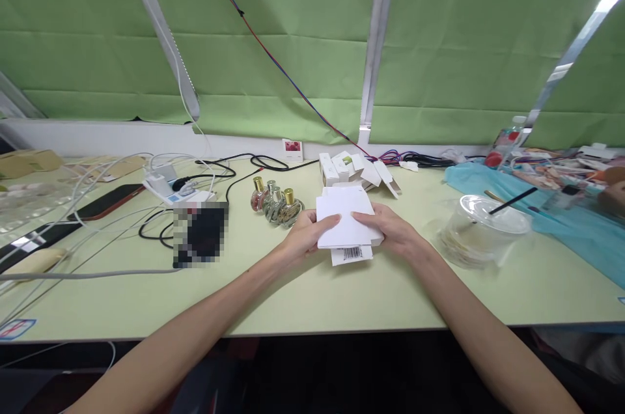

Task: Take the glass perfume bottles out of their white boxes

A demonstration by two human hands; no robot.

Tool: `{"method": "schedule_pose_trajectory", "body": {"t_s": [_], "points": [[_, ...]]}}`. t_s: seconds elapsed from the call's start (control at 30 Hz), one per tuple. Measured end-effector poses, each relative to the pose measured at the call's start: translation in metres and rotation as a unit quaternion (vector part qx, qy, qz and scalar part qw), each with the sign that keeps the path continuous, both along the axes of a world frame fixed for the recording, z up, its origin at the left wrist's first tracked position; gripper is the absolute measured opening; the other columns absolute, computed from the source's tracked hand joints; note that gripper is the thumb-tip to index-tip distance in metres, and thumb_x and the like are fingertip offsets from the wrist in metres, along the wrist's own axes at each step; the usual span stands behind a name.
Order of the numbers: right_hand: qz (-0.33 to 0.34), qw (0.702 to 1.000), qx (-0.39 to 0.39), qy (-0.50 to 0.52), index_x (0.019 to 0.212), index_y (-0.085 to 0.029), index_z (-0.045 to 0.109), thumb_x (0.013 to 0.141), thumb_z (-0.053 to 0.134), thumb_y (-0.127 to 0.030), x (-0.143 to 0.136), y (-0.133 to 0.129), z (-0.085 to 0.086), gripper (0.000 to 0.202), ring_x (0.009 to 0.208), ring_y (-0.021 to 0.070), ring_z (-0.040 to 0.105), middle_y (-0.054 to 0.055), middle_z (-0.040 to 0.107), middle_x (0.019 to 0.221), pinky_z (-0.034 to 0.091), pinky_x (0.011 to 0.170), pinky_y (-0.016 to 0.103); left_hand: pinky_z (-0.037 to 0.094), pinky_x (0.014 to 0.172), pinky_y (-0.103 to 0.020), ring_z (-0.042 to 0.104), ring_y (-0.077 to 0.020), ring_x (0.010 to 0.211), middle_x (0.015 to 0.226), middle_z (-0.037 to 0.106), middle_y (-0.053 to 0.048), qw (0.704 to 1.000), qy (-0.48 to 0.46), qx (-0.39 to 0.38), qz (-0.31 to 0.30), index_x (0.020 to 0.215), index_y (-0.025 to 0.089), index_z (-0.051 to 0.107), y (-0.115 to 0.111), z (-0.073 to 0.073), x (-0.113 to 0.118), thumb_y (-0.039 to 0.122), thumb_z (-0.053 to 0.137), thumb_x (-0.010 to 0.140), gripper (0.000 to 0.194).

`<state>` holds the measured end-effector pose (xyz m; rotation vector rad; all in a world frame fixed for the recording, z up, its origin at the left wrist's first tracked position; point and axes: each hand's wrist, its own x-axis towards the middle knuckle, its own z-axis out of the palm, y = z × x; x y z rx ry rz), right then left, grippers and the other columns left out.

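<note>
Both hands grip one white cardboard box [346, 222] above the table, its broad face turned up. My left hand [308, 230] closes on its left edge, thumb on top. On the right edge my right hand [390, 226] does the same, its thumb pressed on the face. A flap with a barcode [352, 254] sticks out at the near end; the fingers beneath are hidden. Several small glass bottles [277, 204] with gold and silver caps stand left of the box. Behind it lie several more white boxes [342, 168], some with open flaps.
A plastic container [481, 232] with a black straw stands at right, beside blue sheeting [541, 206] and clutter. At left are a power strip [183, 194], tangled cables, a phone [110, 202] and a blurred dark object [201, 234]. A small picture card [293, 150] leans at the back.
</note>
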<state>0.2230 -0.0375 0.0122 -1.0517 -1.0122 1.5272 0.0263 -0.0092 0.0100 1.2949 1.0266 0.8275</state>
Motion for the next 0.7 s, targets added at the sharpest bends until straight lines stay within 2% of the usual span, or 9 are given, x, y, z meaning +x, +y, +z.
{"method": "schedule_pose_trajectory", "body": {"t_s": [0.23, 0.37, 0.43, 0.5, 0.6, 0.67, 0.7], "points": [[0.003, 0.999, 0.052, -0.011, 0.112, -0.017, 0.070, 0.066, 0.088, -0.033, 0.001, -0.001, 0.001, 0.052, 0.090, 0.0259, 0.074, 0.011, 0.077, 0.109, 0.060, 0.075, 0.034, 0.020, 0.035, -0.023, 0.037, -0.0066, 0.036, 0.049, 0.056, 0.002, 0.998, 0.034, 0.049, -0.011, 0.078, 0.014, 0.068, 0.000, -0.004, -0.001, 0.060, 0.081, 0.067, 0.049], [-0.007, 0.996, 0.084, -0.033, 0.112, -0.018, 0.070, 0.066, 0.088, -0.039, 0.003, -0.001, 0.003, 0.054, 0.092, 0.0272, 0.074, 0.011, 0.077, 0.110, 0.060, 0.078, 0.037, 0.020, 0.033, -0.023, 0.036, -0.0067, 0.034, 0.046, 0.049, 0.004, 0.998, 0.020, 0.063, -0.017, 0.070, 0.017, 0.060, 0.004, -0.010, -0.001, 0.074, 0.067, 0.073, 0.058], [-0.030, 0.992, 0.114, -0.045, 0.112, -0.019, 0.069, 0.065, 0.088, -0.042, 0.005, -0.002, 0.005, 0.056, 0.094, 0.0281, 0.073, 0.011, 0.076, 0.110, 0.060, 0.081, 0.040, 0.021, 0.033, -0.023, 0.035, -0.0066, 0.032, 0.043, 0.044, 0.005, 0.997, -0.015, 0.076, -0.017, 0.064, 0.018, 0.054, 0.006, -0.011, -0.001, 0.079, 0.057, 0.078, 0.063], [-0.079, 0.983, 0.154, -0.062, 0.114, -0.020, 0.068, 0.066, 0.086, -0.045, 0.009, -0.002, 0.010, 0.057, 0.096, 0.0286, 0.073, 0.011, 0.076, 0.111, 0.059, 0.084, 0.042, 0.022, 0.033, -0.023, 0.034, -0.0063, 0.031, 0.044, 0.045, 0.004, 0.995, -0.049, 0.089, -0.017, 0.063, 0.018, 0.053, 0.007, -0.012, -0.001, 0.080, 0.048, 0.082, 0.065], [-0.204, 0.944, 0.234, -0.110, 0.117, -0.019, 0.065, 0.072, 0.079, -0.048, 0.018, 0.001, 0.024, 0.055, 0.100, 0.0298, 0.070, 0.012, 0.074, 0.115, 0.057, 0.087, 0.045, 0.024, 0.033, -0.023, 0.036, -0.0062, 0.031, 0.051, 0.056, 0.001, 0.992, -0.064, 0.103, -0.023, 0.069, 0.016, 0.060, 0.007, -0.012, -0.002, 0.080, 0.041, 0.085, 0.069], [-0.295, 0.891, 0.292, -0.183, 0.118, -0.017, 0.065, 0.079, 0.071, -0.047, 0.025, 0.006, 0.038, 0.049, 0.105, 0.0310, 0.068, 0.014, 0.072, 0.119, 0.055, 0.089, 0.047, 0.022, 0.033, -0.023, 0.036, -0.0062, 0.031, 0.052, 0.056, 0.000, 0.993, -0.052, 0.104, -0.026, 0.071, 0.015, 0.063, 0.007, -0.015, -0.001, 0.078, 0.041, 0.087, 0.069], [-0.346, 0.850, 0.319, -0.239, 0.116, -0.016, 0.065, 0.082, 0.067, -0.046, 0.029, 0.010, 0.045, 0.045, 0.104, 0.0317, 0.067, 0.015, 0.071, 0.117, 0.054, 0.090, 0.047, 0.021, 0.033, -0.023, 0.035, -0.0060, 0.030, 0.051, 0.056, 0.000, 0.993, -0.044, 0.104, -0.027, 0.070, 0.015, 0.063, 0.006, -0.016, -0.001, 0.077, 0.042, 0.087, 0.068]]}}
